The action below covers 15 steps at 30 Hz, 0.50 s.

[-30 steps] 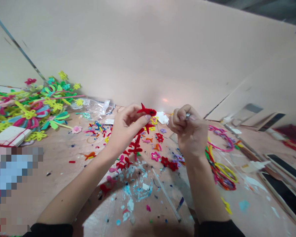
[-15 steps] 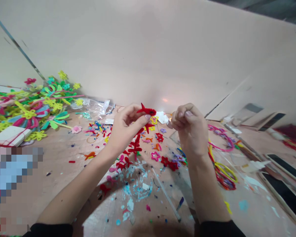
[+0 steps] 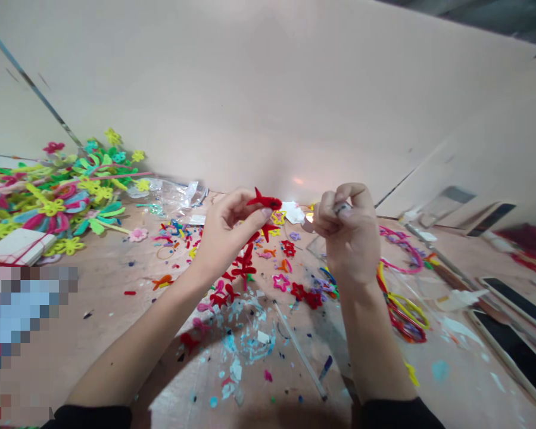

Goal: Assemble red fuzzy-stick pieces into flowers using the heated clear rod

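Observation:
My left hand (image 3: 226, 235) is raised over the table and pinches a small red fuzzy pipe-cleaner shape (image 3: 264, 202) between thumb and fingers. My right hand (image 3: 349, 235) is curled into a fist beside it, gripping a small metal-tipped object (image 3: 340, 208) that looks like a lighter. A small flame (image 3: 309, 218) glows at the left side of that fist, a short gap from the red shape. Below both hands several red pipe-cleaner flowers (image 3: 243, 269) lie on the table.
A heap of yellow, green and pink pipe-cleaner flowers (image 3: 58, 193) fills the far left. Clear plastic bags (image 3: 178, 193) lie by the wall. Coloured loops (image 3: 402, 310) sit at the right, beyond them dark flat panels (image 3: 518, 339). Scraps and a thin stick (image 3: 299, 351) litter the near table.
My right hand has shifted slightly and its fingers have regripped the small object. A small flame now shows beside that fist. The left hand has kept the red shape still.

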Motion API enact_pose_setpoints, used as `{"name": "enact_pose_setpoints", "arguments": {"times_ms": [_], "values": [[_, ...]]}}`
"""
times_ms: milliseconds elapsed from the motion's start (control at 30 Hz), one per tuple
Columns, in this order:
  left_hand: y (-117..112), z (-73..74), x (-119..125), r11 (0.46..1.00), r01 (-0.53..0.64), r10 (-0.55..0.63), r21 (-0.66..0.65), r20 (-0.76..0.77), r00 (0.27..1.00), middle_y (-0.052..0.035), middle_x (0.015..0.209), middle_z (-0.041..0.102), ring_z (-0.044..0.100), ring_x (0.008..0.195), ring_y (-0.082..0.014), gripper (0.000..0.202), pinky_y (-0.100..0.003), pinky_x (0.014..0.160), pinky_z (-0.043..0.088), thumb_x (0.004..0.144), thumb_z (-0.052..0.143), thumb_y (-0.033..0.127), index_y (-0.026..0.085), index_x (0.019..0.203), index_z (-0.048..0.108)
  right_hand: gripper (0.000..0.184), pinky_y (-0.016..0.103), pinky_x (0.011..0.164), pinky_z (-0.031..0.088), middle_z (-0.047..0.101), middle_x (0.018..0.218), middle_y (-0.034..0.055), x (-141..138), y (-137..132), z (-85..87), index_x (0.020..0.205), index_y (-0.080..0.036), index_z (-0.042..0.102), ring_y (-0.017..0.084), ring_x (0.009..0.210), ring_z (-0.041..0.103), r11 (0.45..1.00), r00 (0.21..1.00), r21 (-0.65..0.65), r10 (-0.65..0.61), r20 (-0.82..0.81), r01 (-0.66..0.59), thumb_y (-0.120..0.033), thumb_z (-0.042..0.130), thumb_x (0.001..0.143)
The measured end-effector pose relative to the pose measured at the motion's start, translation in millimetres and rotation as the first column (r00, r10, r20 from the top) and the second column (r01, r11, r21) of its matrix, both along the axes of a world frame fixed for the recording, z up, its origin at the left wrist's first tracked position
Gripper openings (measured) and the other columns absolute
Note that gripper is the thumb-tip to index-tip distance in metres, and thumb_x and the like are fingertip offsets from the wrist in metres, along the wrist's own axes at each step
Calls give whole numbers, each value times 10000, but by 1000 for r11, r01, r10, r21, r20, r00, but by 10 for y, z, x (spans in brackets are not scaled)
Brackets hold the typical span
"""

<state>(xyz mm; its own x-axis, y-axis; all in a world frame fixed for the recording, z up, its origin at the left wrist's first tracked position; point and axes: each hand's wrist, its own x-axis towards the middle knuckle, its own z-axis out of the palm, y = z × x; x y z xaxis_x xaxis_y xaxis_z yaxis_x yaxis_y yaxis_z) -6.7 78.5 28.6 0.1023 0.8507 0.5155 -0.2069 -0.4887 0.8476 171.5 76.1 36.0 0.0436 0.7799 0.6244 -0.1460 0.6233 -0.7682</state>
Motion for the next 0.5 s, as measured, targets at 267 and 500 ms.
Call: {"name": "enact_pose_setpoints", "arguments": {"times_ms": [267,500], "values": [[-4,13,1,1000,-4,4,11,-5,1000,8,699,672,633,654,-115,60,-230,629,551,781,683,229,221,747,634,173,268,543,352,333,730,-32,-33,-7,-13,890,-266,470,119,607,340,999,999,-34,-34,34,35,-313,571,757],[-3,10,-5,1000,-14,14,-2,-7,1000,-5,762,705,641,674,-112,40,-229,650,555,791,680,219,218,768,647,99,261,498,270,238,659,-42,-22,0,-6,735,-248,461,122,562,225,999,999,-46,-23,-29,21,-275,528,668]]}}
